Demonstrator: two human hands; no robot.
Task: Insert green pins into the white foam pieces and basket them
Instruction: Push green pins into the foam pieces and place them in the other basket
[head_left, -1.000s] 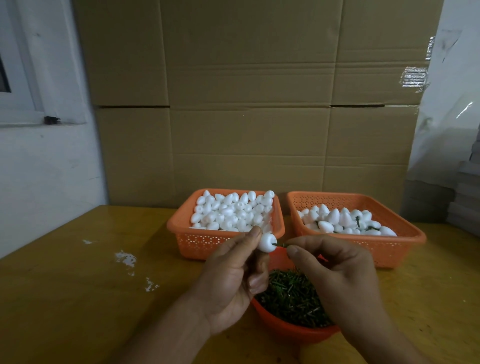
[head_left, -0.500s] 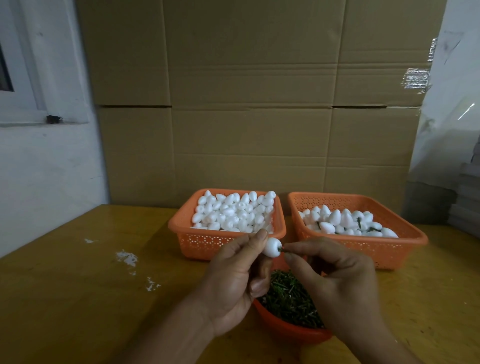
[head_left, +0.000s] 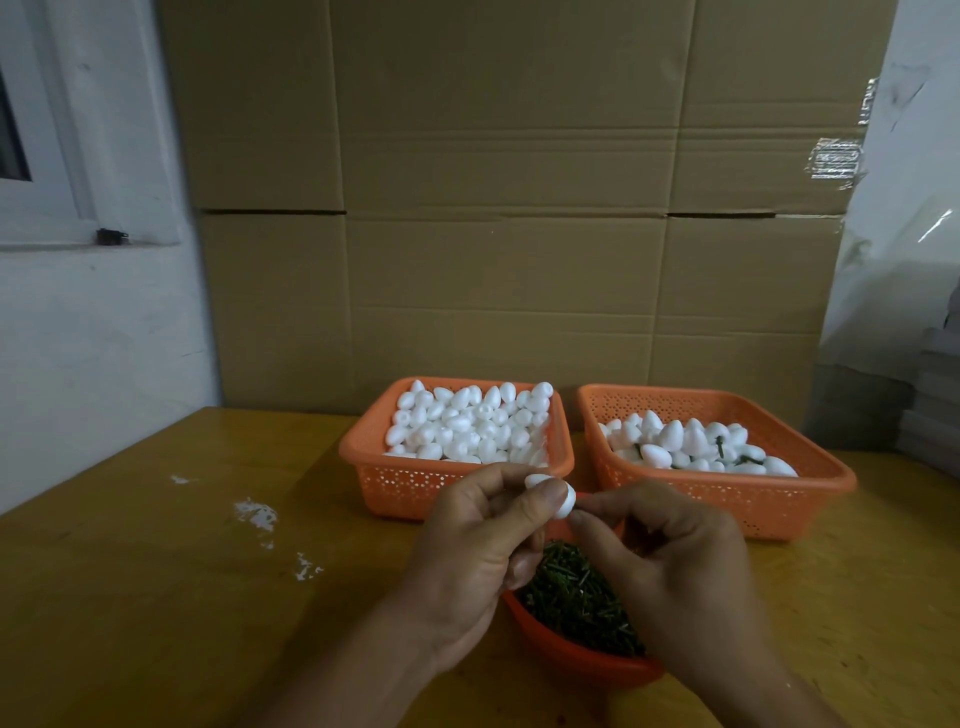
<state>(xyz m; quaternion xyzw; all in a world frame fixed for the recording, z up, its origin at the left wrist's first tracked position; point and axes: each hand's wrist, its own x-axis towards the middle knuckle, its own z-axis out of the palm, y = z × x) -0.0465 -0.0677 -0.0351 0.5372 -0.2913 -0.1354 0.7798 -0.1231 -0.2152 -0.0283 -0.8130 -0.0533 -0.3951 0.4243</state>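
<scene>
My left hand pinches a white foam piece between thumb and fingers, above an orange bowl heaped with green pins. My right hand has its fingertips pressed against the foam piece's right end; the pin there is hidden by the fingers. Behind the hands, the left orange basket is full of plain foam pieces. The right orange basket holds foam pieces with green pins sticking out of them.
The baskets stand on a yellow wooden table with white crumbs left of centre. Tall cardboard boxes stand behind the baskets. A white wall and window frame are at the left, and plastic-wrapped stacks at the right.
My right fingertips have closed the gap to the foam piece, and the green pin seen between them earlier is now out of sight. My left thumb has shifted over the foam piece.
</scene>
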